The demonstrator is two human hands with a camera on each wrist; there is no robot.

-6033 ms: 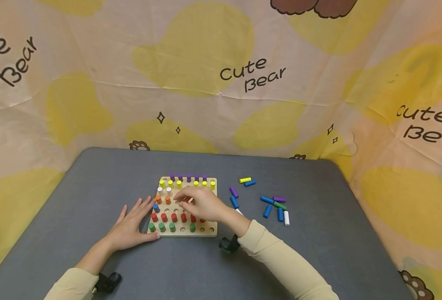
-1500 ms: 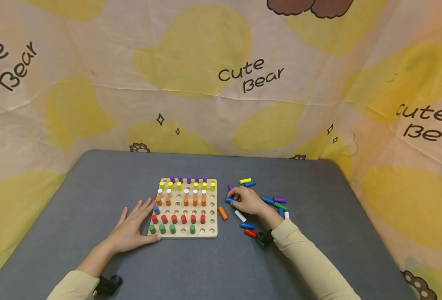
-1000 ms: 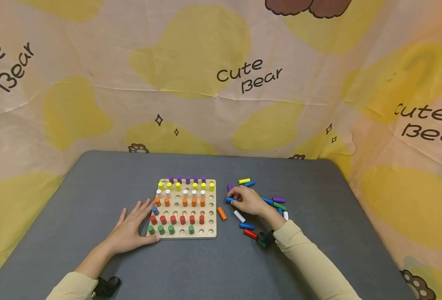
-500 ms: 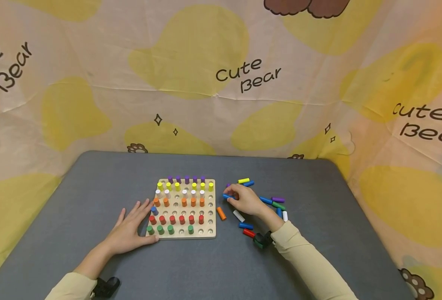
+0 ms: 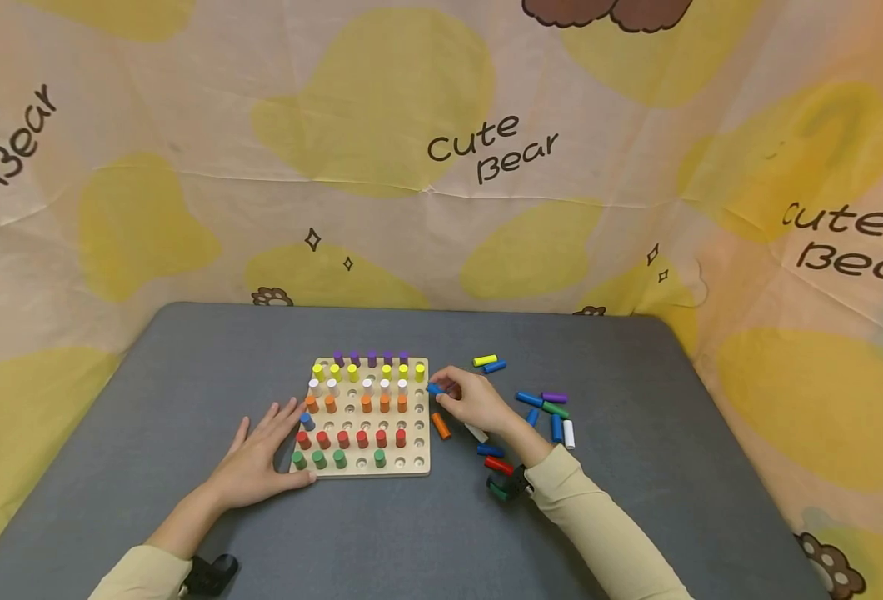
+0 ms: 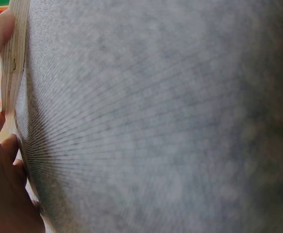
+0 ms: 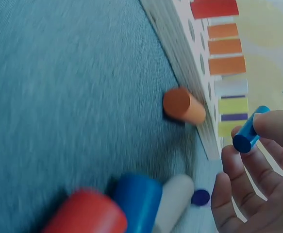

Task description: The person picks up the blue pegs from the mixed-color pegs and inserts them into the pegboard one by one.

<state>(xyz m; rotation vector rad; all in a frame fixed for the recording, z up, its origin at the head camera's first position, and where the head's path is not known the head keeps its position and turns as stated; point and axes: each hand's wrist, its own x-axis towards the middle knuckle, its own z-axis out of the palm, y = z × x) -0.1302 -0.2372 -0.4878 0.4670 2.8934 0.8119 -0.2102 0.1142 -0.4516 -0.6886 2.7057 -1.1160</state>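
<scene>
A wooden pegboard (image 5: 366, 476) holds rows of coloured pegs: purple, yellow, white, orange, red and green. One blue peg (image 5: 306, 422) stands at the left end of its row, with bare holes to its right. My left hand (image 5: 250, 467) rests flat with spread fingers at the board's left edge; in the left wrist view its thumb (image 6: 3, 26) touches the board's side. Just off the board's right edge, my right hand (image 5: 479, 404) pinches a blue peg (image 7: 250, 131) between thumb and fingers, above the table.
Loose pegs lie right of the board: an orange peg (image 5: 441, 426) close to its edge, a red peg (image 5: 498, 465), a blue peg (image 5: 490, 450) and a partly covered white peg (image 5: 476, 432). Farther right is a mixed cluster with a green peg (image 5: 556, 410). A yellow peg (image 5: 485, 361) lies behind.
Six seconds ago my right hand was over the board. It then went right to the loose pegs, took a blue peg, and has carried it left to the board's edge. My left hand stays put.
</scene>
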